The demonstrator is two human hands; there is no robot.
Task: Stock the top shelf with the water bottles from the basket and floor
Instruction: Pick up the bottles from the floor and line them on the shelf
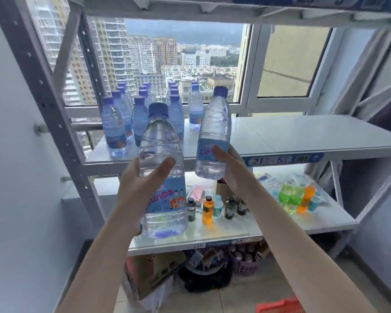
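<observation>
Bottles: two, one in each hand, both upright and raised in front of the shelving at centre frame.

The left hand (134, 192) grips the nearer water bottle (161, 136) from its left side. The palm is behind the body and the thumb lies across the front just above the blue label. This bottle sits centre-left of the frame, its blue cap level with the stocked group behind it and its base in front of the lower shelf (325, 219).

The right hand (234, 173) clasps the second water bottle (215, 119) low on its body, with the thumb pressed on the label. The bottle tilts slightly to the right. Its base hangs just below the front edge of the shelf (303, 134) and it does not rest on the board.

Stocked bottles (142, 114) stand in rows at the left end of that shelf, centre-left of frame, against the window (190, 53). The held bottles are in front of these rows and apart from them. The right part of the board is bare, and a blue price strip (282, 159) runs along its front edge.

The lower shelf carries small coloured drinks (292, 198), including an orange bottle (207, 210). A purple basket (244, 265) and a cardboard box (154, 272) sit on the floor beneath, lower centre.
</observation>
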